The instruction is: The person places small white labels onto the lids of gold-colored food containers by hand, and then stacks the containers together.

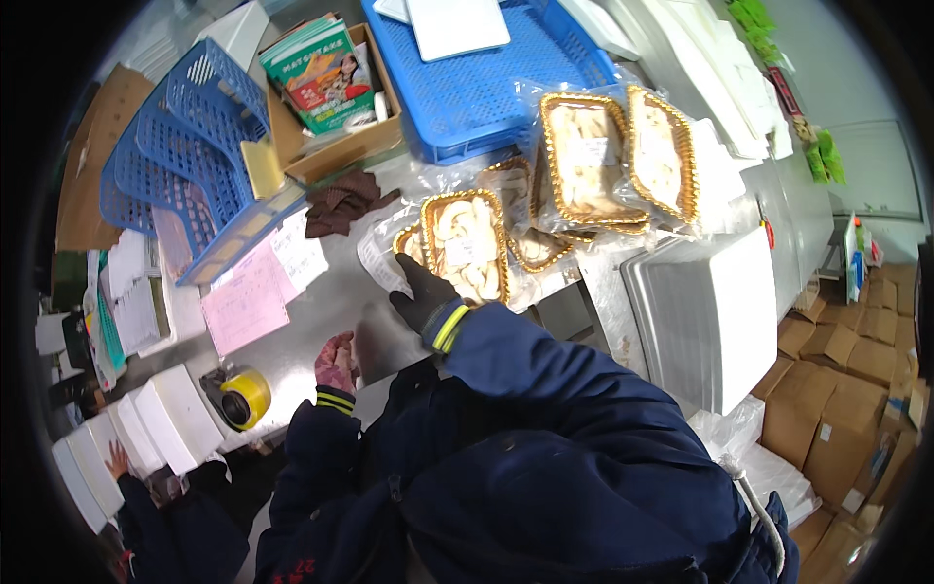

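My right hand (425, 293), in a dark glove, touches the lower left edge of a gold-rimmed tray of sliced mushrooms (465, 252) wrapped in clear film with a white label. Whether its fingers grip the tray cannot be told. My left hand (338, 363), in a pinkish patterned glove, rests above the metal table's near edge with its fingers curled; its palm side is hidden. Behind the nearest tray lie more wrapped mushroom trays, with a large one (586, 157) stacked on others and another (660, 157) leaning beside it.
Blue crate (467, 139) and an open cardboard box (343, 158) stand at the back. Blue perforated baskets (197, 146), pink papers (244, 310), a brown cloth (346, 201) and yellow tape (255, 398) lie left. White foam boxes (744, 321) stand right. A co-worker's hand (117, 461) touches foam boxes at lower left.
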`<state>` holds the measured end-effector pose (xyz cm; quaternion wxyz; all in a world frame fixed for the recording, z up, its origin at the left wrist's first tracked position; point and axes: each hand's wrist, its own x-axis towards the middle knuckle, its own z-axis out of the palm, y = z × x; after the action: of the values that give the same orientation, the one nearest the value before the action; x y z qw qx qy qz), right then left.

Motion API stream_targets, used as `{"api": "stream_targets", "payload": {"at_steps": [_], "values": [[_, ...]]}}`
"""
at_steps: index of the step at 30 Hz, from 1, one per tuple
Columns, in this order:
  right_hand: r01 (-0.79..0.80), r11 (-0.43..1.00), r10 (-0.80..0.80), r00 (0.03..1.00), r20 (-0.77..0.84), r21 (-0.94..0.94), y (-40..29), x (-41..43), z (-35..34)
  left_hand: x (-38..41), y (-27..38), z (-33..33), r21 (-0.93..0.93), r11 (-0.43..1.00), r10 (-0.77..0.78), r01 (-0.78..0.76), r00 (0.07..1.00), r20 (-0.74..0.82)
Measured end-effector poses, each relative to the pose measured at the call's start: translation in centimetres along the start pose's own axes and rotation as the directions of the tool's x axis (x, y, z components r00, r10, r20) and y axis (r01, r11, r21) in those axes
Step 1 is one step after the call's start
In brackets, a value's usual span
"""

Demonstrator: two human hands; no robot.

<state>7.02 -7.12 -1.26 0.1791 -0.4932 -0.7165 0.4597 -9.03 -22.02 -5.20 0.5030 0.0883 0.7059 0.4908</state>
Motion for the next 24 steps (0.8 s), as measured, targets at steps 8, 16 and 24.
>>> {"api": "stream_targets", "payload": {"at_steps": [8,16,24], "values": [[-0.079,0.79,0.161,0.984,-0.081,0.608,-3.2,-6.5,-17.6,2.2,0.6,1.5,0.091,0.996,-0.026,0.005,0.973,0.228],[0.027,0.977,-0.206,0.378,-0.903,-0.212,-0.3,-7.4,-24.9,3.6,0.4,2.1,0.138,0.99,-0.034,-0.006,0.958,0.284],[-0.209,0.615,-0.562,0.561,-0.608,-0.761,1.5,-5.2,-27.6,3.2,1.3,3.2,0.249,0.967,-0.009,-0.06,0.964,0.265]]}}
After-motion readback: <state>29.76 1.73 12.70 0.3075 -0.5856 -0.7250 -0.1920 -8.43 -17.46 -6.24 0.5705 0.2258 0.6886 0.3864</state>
